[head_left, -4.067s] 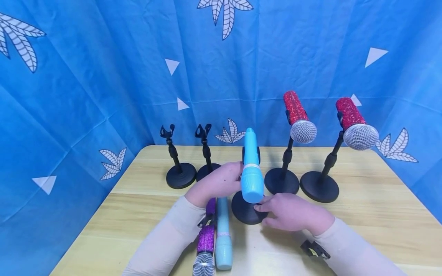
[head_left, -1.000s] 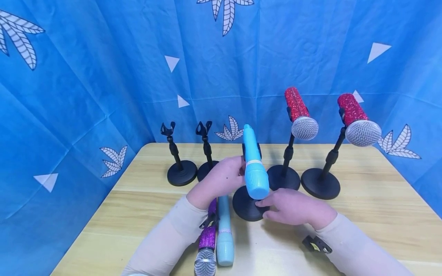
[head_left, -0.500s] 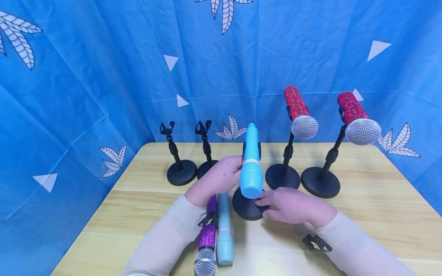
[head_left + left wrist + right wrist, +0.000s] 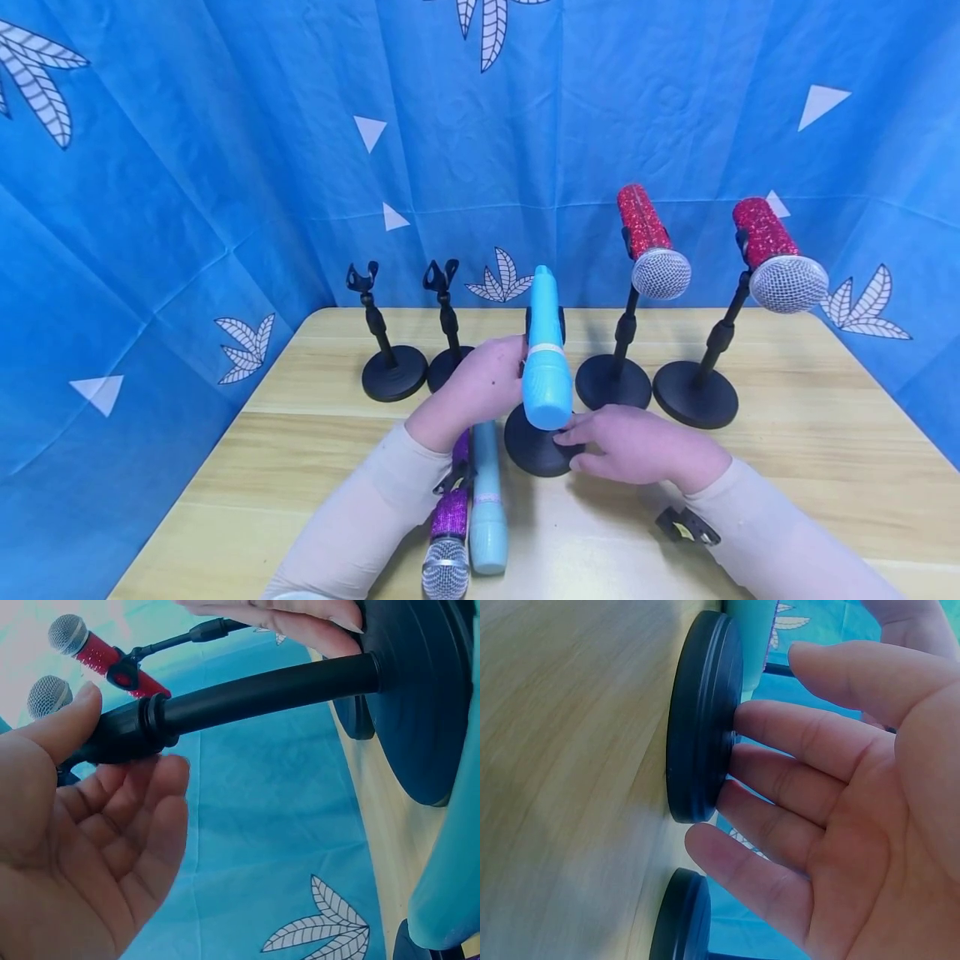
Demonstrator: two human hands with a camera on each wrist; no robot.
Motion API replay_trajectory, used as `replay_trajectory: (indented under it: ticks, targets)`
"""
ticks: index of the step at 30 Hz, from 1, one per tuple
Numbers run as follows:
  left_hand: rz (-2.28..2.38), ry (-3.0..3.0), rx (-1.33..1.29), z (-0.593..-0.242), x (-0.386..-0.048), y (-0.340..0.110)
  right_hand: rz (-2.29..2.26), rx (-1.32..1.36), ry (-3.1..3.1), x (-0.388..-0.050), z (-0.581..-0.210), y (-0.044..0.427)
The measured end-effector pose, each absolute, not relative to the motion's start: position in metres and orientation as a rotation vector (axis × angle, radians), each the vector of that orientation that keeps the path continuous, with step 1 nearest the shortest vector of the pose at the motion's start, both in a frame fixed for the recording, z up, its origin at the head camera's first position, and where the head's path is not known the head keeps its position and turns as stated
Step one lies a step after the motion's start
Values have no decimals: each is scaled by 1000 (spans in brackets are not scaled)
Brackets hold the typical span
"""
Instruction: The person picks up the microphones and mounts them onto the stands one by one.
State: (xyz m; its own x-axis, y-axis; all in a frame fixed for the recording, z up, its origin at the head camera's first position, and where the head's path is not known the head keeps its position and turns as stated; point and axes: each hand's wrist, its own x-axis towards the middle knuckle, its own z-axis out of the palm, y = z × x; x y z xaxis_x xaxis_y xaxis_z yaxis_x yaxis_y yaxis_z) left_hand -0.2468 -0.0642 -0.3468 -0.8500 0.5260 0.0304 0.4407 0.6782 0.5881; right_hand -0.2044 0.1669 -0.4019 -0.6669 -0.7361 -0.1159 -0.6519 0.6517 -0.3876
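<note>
A light blue microphone (image 4: 547, 375) sits in the clip of a black desk stand (image 4: 534, 454), its head tilted down toward me. My left hand (image 4: 483, 379) pinches the stand's upright at the thick collar (image 4: 127, 731), thumb on one side and curled fingers on the other. On the round base rest the fingertips of my right hand (image 4: 637, 444), its fingers fairly straight in the right wrist view. A purple glitter microphone (image 4: 450, 512) and a second light blue microphone (image 4: 487, 508) lie side by side under my left forearm, partly hidden.
Two red glitter microphones (image 4: 643, 221) (image 4: 765, 229) sit on black stands at the right. Two stands with bare clips (image 4: 393, 372) (image 4: 444, 312) are at the back left. A blue patterned cloth (image 4: 465, 125) hangs behind the wooden table (image 4: 300, 467).
The upright microphone swung slightly to the right about a second ago, then back toward the middle. Both hands keep their places on the stand; the view has shifted a little.
</note>
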Motion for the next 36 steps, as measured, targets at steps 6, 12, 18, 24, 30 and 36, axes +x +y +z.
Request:
replay_trajectory:
  ticks: [6,12,18,24,30,36]
  targets:
    - [945,2655,913,-344,-247,-72,-468,-1120,2598,-205,-402,167]
    - [887,2701,932,-344,-247,-70,-482,-1141,2597,-205,-401,167]
    - [860,2742,837,-345,-245,-65,-484,-1135,2600,-206,-403,168]
    - [933,2653,893,-342,-245,-72,-494,-1135,2590,-206,-403,167]
    - [889,2718,857,-342,-244,-67,-509,-1129,2588,-206,-402,168]
    - [846,2766,853,-343,-244,-63,-530,-1122,2581,-205,-402,168]
